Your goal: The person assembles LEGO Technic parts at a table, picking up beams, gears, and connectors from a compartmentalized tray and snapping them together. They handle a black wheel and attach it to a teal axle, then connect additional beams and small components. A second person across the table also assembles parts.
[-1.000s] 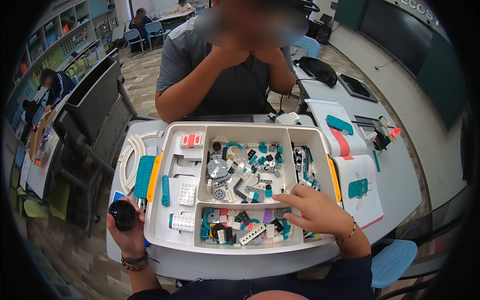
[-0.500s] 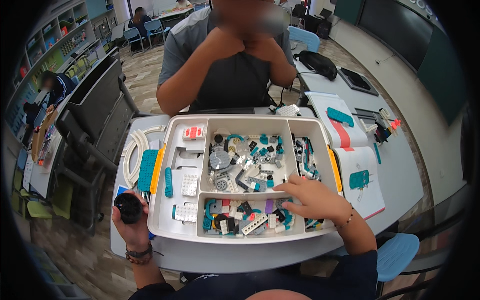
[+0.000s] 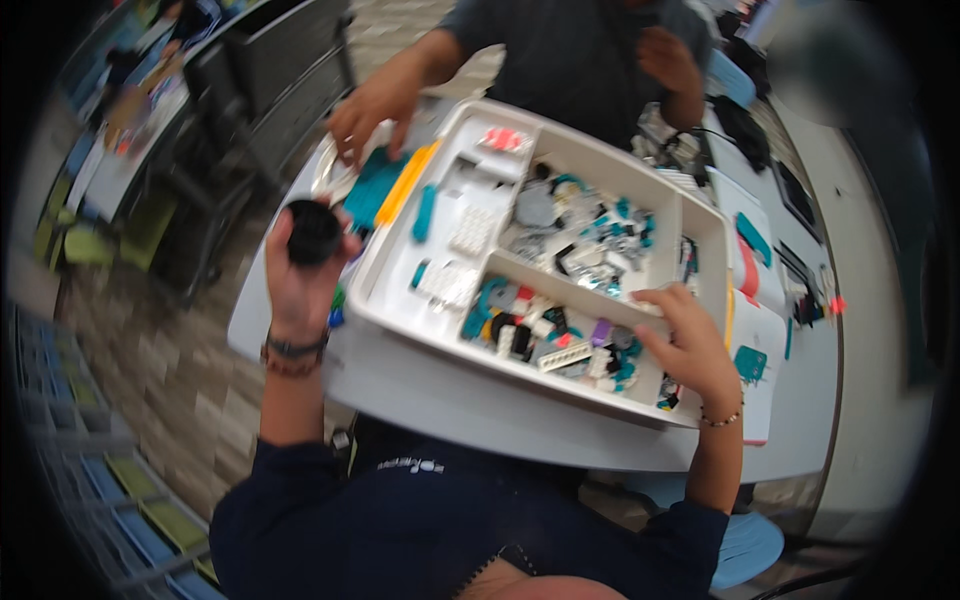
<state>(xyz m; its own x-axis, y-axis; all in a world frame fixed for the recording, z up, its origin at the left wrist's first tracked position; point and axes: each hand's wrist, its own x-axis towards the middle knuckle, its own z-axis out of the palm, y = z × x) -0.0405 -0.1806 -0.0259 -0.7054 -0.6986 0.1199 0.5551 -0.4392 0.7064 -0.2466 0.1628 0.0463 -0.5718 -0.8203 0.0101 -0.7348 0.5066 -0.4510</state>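
In my left hand (image 3: pixel 299 293), raised beside the box's left end, is a black round piece (image 3: pixel 314 233) that looks like a small wheel, with fingers wrapped round it. My right hand (image 3: pixel 692 345) hovers over the right part of a white sorting box (image 3: pixel 590 385), fingers apart and nothing visible between them. Its fingertips are near the divider between two compartments full of loose building bricks. Among those lie a white beam (image 3: pixel 565 356) and a purple brick (image 3: pixel 601 331). The left compartment holds white bricks (image 3: pixel 447 284), a teal piece (image 3: pixel 424 213) and a red-and-white block (image 3: pixel 505 139).
Across the table a person reaches a hand (image 3: pixel 375 115) toward a teal baseplate (image 3: pixel 378 184) by the box's orange latch (image 3: pixel 408 183). An open booklet (image 3: pixel 758 335) lies right of the box. A dark chair (image 3: pixel 275 75) stands at the left.
My view has tilted and shifted, so the box appears rotated. The person opposite has lowered one hand to the teal baseplate. My left hand still holds the black round piece.
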